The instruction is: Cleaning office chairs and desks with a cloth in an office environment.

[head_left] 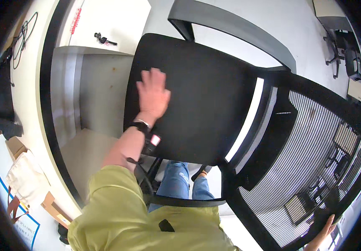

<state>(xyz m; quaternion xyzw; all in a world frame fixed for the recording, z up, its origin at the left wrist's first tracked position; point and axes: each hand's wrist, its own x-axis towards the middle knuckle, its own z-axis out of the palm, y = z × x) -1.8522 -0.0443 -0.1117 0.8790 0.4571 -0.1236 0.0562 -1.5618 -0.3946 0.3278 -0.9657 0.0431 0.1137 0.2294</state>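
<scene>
A black office chair point(197, 100) stands sideways in front of me, its seat to the left and its mesh backrest point(302, 138) to the right. My left hand point(153, 95) is over the left part of the seat, palm down with the fingers stretched out and slightly blurred. Whether the palm presses on the seat, I cannot tell. A dark band circles that wrist. At the lower right, my right hand point(323, 233) grips the outer frame of the backrest; only some of its fingers show, the rest being cut off or hidden.
An armrest point(239, 27) arches along the seat's far side; another point(189, 202) crosses just before my body. On the left, a white desk point(42, 125) has a cabinet point(101, 25) with keys in its lock. A cloth bag point(28, 178) and cardboard lie further left.
</scene>
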